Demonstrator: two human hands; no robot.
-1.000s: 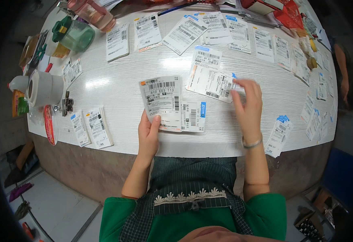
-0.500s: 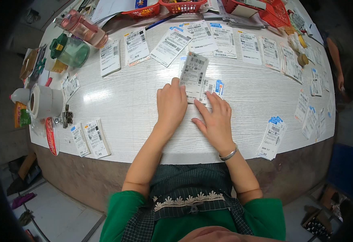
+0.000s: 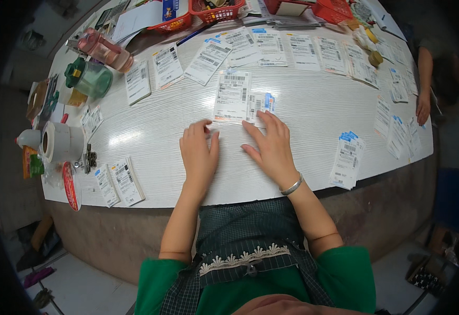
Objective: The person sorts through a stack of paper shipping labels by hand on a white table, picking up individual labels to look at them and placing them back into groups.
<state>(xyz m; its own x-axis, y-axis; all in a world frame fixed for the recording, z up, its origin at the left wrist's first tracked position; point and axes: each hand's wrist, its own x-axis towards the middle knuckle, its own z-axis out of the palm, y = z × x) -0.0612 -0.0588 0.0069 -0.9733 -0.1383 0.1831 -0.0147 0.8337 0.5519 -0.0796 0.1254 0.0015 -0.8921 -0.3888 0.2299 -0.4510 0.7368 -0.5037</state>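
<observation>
My left hand [image 3: 199, 151] lies flat on the white table [image 3: 150, 131], fingers spread, holding nothing. My right hand [image 3: 271, 144], with a silver bracelet on its wrist, also rests palm down, and its fingertips touch the near edge of a small slip with a blue tab [image 3: 260, 106]. A larger white printed label sheet [image 3: 232, 96] lies flat just beyond both hands, beside that slip.
Rows of printed slips [image 3: 271, 47] line the far and right sides. A stack of slips [image 3: 347, 160] sits near the front right edge. At left stand a tape roll [image 3: 59, 142], a green cup [image 3: 89, 79] and a pink bottle [image 3: 106, 50]. Red baskets [image 3: 221, 10] sit at the back. Another person's hand [image 3: 424, 107] rests at right.
A second ago both hands held label sheets near the front edge. They pushed the sheets forward, laid them flat and drew back, and now rest empty on the table.
</observation>
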